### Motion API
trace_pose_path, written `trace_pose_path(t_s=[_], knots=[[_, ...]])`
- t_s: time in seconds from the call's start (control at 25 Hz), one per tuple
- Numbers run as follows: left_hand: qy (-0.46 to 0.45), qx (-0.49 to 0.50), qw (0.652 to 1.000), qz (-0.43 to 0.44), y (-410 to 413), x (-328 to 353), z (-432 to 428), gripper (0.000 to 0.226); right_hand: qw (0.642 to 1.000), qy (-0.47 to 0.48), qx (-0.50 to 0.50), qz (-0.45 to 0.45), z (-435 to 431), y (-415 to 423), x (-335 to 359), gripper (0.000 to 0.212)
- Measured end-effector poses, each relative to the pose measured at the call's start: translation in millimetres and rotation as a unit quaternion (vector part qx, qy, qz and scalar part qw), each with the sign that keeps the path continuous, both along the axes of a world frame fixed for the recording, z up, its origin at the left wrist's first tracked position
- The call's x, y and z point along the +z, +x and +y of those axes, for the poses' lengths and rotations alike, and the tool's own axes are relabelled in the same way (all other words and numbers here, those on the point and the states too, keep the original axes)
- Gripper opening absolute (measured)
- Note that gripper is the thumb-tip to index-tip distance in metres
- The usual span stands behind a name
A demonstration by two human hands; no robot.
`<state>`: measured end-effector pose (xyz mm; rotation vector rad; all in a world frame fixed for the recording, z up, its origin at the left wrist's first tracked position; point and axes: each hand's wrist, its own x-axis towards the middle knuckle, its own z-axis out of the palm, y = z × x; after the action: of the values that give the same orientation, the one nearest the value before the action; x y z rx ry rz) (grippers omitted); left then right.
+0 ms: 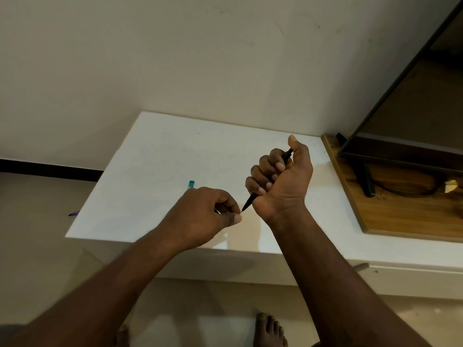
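My right hand (pixel 280 179) grips a black pen (pixel 248 204) in a fist above the white tabletop (pixel 155 171). The pen's tip points down and left, and its other end sticks out by my thumb. My left hand (pixel 205 211) is just left of the tip, with thumb and fingers pinched together on something small and thin right at the tip; what it is cannot be made out. Part of a teal object (pixel 191 184) shows on the table behind my left hand.
A wall stands behind the table. To the right, a dark flat screen (pixel 406 103) on a stand with a cable sits on a wooden board (pixel 400 216). A small purple item (pixel 74 213) lies by the table's left edge. My bare foot (pixel 270 329) is on the floor below.
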<state>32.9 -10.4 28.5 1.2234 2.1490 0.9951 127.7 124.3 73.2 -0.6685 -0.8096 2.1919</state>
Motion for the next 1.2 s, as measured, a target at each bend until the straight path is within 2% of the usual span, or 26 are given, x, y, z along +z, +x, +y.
trace_pose_path(t_s=[0.36,0.64,0.84,1.0,1.2], knots=[[0.009,-0.001,1.0,0.006,0.1,0.4,-0.2,0.015,1.0,-0.01,0.01,0.004,-1.0,0.4,-0.4,0.067],[0.009,-0.004,1.0,0.004,0.5,0.2,0.1,0.016,1.0,0.0,0.001,-0.009,-0.7,0.1,0.9,0.057],[0.005,-0.006,1.0,0.0,0.3,1.2,-0.1,0.01,1.0,-0.006,0.002,0.009,-0.7,0.4,0.2,0.063],[0.001,-0.01,1.0,0.003,0.3,2.0,-0.2,0.009,1.0,0.003,-0.001,0.001,1.1,0.3,-0.4,0.057],[0.002,-0.005,1.0,0.002,-0.1,0.5,0.6,0.01,1.0,0.011,0.004,0.009,-0.9,1.0,-0.2,0.071]])
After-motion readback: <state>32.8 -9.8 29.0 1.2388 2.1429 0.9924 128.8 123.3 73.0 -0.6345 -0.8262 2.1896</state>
